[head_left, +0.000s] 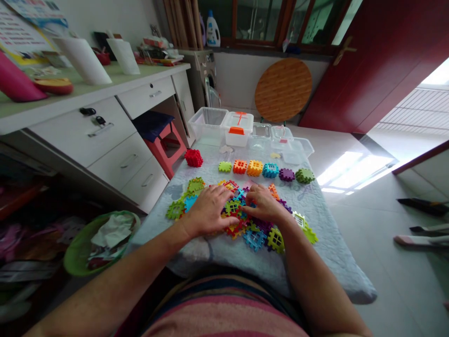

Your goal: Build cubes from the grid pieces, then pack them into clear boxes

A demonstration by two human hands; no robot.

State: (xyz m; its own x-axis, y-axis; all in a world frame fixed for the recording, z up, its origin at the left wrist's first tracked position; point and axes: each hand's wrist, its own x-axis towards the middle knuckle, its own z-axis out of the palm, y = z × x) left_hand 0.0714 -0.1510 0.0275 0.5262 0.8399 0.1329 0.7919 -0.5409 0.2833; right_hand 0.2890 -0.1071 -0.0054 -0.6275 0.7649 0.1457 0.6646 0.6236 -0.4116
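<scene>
A loose pile of colourful plastic building tiles point(255, 238) with notched edges lies on the cloth-covered table. Over the pile's left side rests my left hand point(210, 209), palm down, its fingers spread across the tiles. My right hand point(264, 202) lies over the right side, thumb and fingers apart on the tiles, and what is under its palm is hidden. Neither hand visibly grips a tile. Behind the pile stands a row of tile stacks sorted by colour, among them an orange-red stack point(240, 166), a blue stack point(270, 170) and a purple stack point(286, 174). A red stack point(194, 158) sits further left.
At the table's far end stand an open clear bin point(206, 124), a lidded box point(238, 135) with orange latches and several smaller clear containers. A white desk point(70, 131) with drawers is on the left, with a pink stool point(168, 145) beside it. A green basket point(75, 252) stands at lower left.
</scene>
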